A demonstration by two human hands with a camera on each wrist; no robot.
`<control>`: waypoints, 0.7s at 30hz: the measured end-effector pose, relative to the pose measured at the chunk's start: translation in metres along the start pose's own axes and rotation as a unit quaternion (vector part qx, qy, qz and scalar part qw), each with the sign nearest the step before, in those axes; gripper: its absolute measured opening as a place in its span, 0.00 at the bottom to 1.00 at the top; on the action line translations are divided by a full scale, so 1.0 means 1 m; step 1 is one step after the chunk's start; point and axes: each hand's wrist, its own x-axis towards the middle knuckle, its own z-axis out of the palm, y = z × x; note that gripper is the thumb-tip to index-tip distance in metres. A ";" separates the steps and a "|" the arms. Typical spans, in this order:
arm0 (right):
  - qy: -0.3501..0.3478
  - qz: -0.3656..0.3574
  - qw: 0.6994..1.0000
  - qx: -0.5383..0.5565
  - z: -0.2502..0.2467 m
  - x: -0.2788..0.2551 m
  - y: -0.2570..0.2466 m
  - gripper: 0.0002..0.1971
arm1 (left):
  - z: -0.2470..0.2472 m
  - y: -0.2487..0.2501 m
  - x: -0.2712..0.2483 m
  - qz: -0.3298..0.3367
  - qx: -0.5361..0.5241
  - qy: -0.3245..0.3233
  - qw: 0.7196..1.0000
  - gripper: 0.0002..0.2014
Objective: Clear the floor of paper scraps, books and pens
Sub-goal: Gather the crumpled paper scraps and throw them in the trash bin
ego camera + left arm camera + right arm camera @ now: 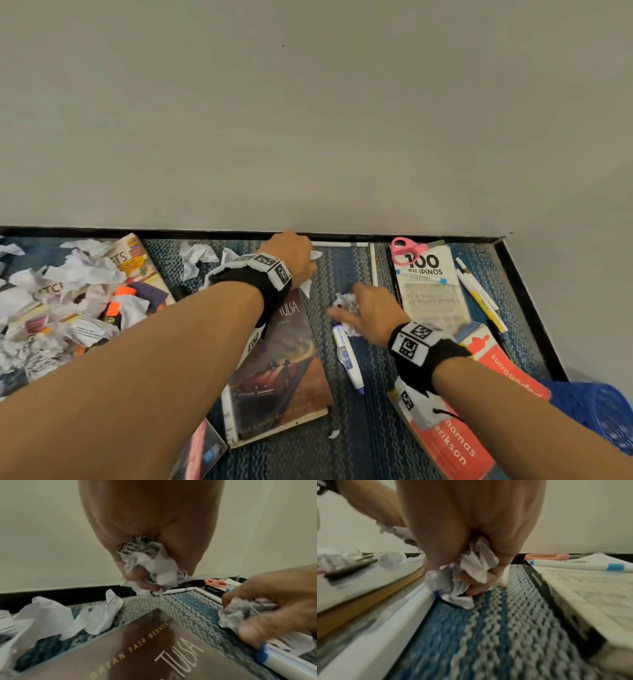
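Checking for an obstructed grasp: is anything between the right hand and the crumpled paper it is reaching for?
Nothing visible. The right hand already grips the crumpled paper, fingers curled round it on the carpet. A white-and-blue pen lies beside it, not in between.

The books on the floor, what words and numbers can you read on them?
"TULSA" and "BRIAN FAIR BERKEY": brown book with the car.
"100" and "FILIPINOS": white book under the pink scissors.
"Surrounded" and "homas erikson", partly hidden: orange book.
"ETS": book under the paper scraps.
Smaller print is too blurred to read.
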 end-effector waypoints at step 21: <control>-0.086 -0.124 0.988 0.031 0.038 -0.133 -0.019 0.13 | -0.024 0.045 -0.033 0.065 0.052 -0.016 0.996 0.20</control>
